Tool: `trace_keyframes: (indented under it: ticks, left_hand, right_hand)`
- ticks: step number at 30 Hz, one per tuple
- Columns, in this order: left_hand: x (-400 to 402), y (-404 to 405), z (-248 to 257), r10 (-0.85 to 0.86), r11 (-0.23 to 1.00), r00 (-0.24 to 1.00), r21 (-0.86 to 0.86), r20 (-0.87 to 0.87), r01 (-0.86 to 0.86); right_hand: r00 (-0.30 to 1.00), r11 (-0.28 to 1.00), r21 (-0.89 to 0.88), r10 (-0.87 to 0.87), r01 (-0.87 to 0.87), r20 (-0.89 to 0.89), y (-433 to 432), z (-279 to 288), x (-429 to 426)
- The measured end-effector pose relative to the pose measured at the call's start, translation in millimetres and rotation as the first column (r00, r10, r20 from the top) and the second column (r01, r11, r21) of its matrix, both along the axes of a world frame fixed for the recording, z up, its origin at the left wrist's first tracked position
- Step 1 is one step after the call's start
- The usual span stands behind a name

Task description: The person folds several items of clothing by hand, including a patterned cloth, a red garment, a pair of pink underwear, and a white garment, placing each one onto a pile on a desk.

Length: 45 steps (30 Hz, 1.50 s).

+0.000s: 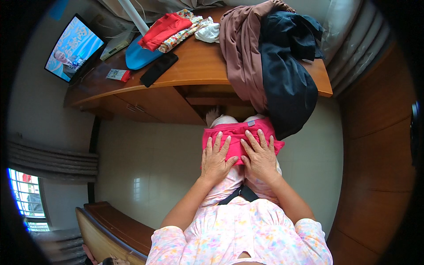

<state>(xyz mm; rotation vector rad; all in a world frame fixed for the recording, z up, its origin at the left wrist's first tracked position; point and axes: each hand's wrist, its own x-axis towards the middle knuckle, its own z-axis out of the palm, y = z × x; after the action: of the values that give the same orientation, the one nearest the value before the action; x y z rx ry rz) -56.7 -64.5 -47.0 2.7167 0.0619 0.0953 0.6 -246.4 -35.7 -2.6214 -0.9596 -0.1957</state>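
A pink garment [236, 129] lies spread across my lap, with a small pale label at its far edge. My left hand [216, 158] rests flat on its left side, fingers apart. On the right side my right hand [261, 155] presses in the same way, its fingers also spread. Neither hand pinches the cloth. Just beyond the lap, a brownish-pink cloth [241, 56] and a dark navy cloth [288, 76] drape over the desk's front edge. The navy one hangs down close to the garment's right side.
On the wooden desk [202, 63] are a red folded garment [165, 29], a floral cloth [177, 39], a white cloth [208, 30], a black phone [159, 69] and a small packet [118, 75]. A lamp's blue base [140, 54] stands near a lit screen [73, 48]. Wooden panels [374, 149] rise at right.
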Motion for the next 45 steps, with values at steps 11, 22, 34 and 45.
trace_keyframes:
  ticks: [11,22,34,45]
  left_hand:
    - [-66,59,-59,0.278,0.356,0.752,-0.662,-0.598,-0.659]
    - [-58,53,-45,-0.112,0.21,0.728,-0.733,-0.676,-0.647]
    - [-4,26,52,0.435,-0.311,0.895,-0.949,-0.095,0.051]
    - [-17,26,64,0.596,-0.039,0.803,-0.998,0.014,0.046]
  right_hand:
    - [0.999,0.999,-0.034,-0.04,0.039,-0.011,4,-1,-1]
    - [0.999,0.996,0.088,0.012,-0.015,0.033,28,1,-12]
    - [0.982,0.982,0.084,0.174,-0.168,-0.077,85,-9,-13]
    - [0.925,0.926,0.175,0.358,-0.334,-0.126,101,-6,-16]
